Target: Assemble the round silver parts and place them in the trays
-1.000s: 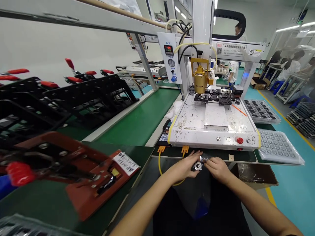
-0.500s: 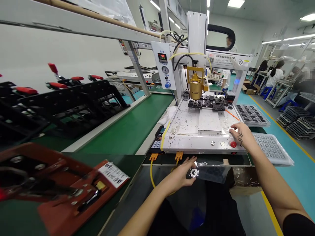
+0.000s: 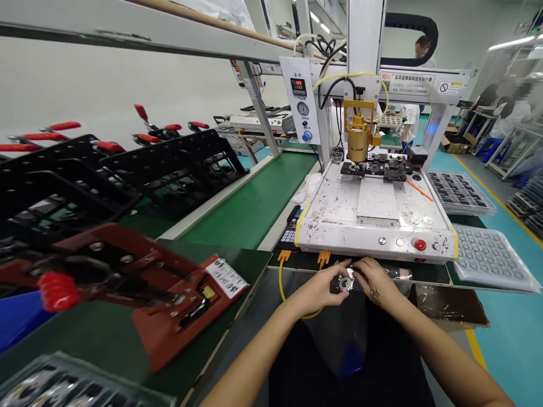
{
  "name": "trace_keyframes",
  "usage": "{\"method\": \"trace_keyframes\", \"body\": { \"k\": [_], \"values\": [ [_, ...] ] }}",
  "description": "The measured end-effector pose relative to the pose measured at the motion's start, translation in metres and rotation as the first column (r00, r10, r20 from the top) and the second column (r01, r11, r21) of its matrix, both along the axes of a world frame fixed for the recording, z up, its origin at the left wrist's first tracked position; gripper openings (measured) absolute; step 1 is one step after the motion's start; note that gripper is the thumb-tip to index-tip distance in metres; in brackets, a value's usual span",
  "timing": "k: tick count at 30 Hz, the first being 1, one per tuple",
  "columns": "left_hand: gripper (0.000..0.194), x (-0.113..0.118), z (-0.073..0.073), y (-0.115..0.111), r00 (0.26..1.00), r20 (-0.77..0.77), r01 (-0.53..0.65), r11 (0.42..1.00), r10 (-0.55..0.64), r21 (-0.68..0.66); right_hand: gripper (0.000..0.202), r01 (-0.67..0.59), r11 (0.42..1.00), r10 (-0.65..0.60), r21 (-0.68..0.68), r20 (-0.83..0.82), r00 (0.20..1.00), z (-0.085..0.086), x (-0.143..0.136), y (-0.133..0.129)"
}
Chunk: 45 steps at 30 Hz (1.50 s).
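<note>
My left hand (image 3: 324,287) grips a small black part with a silver round ring (image 3: 346,284) between thumb and fingers, just in front of the machine's front edge. Close against it is my right hand (image 3: 374,278), its fingers bent and pinched at the part's upper right side. Whatever sits between those right fingertips is hidden. Above them stands a white bench machine (image 3: 326,240) with a gold cylindrical head (image 3: 357,144) over a row of black fixtures (image 3: 392,168). Two small round pieces (image 3: 421,220) lie on the right of its bed.
A green conveyor belt (image 3: 254,198) runs along the left. Nearer is a red-brown clamp press (image 3: 169,316) with a red handle. Plastic trays (image 3: 494,254) stand to the right, above an open cardboard box (image 3: 449,305). Yellow cables (image 3: 281,282) hang from the machine's front.
My right hand has left the machine bed and come down to the part in my left hand. The left hand still holds the part. The view has turned slightly left.
</note>
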<state>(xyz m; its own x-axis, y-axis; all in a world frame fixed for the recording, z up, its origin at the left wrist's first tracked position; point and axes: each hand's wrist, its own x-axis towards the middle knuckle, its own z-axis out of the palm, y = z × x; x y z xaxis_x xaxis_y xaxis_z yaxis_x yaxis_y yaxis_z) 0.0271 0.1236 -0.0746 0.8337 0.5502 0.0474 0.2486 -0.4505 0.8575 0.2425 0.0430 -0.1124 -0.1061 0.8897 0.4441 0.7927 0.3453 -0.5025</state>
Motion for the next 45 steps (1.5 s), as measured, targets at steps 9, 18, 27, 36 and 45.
{"method": "trace_keyframes", "body": {
  "k": [9,18,27,36,45],
  "values": [
    [0.036,-0.012,-0.025,-0.010,0.999,-0.028,-0.030,0.977,0.037,0.212,0.016,0.048,0.998,-0.052,0.032,0.140,0.989,-0.005,-0.006,-0.002],
    [0.033,-0.013,-0.022,-0.005,0.996,-0.092,0.017,0.985,-0.001,0.169,0.025,-0.086,0.986,0.063,0.146,0.154,0.986,-0.026,-0.002,-0.001],
    [0.029,-0.014,-0.019,-0.006,0.992,-0.125,0.042,0.975,-0.015,0.217,0.014,0.014,0.994,-0.006,0.105,-0.075,0.997,-0.057,0.004,-0.071],
    [0.025,0.006,-0.021,-0.031,0.995,-0.061,0.094,0.938,-0.078,0.333,0.035,0.554,0.811,-0.583,-0.187,-0.328,0.743,-0.081,0.065,-0.150],
    [0.033,-0.004,-0.053,-0.091,0.981,-0.129,0.153,0.987,-0.145,0.048,0.032,0.888,0.376,-0.925,-0.266,-0.165,0.342,-0.069,0.247,-0.193]
  ]
}}
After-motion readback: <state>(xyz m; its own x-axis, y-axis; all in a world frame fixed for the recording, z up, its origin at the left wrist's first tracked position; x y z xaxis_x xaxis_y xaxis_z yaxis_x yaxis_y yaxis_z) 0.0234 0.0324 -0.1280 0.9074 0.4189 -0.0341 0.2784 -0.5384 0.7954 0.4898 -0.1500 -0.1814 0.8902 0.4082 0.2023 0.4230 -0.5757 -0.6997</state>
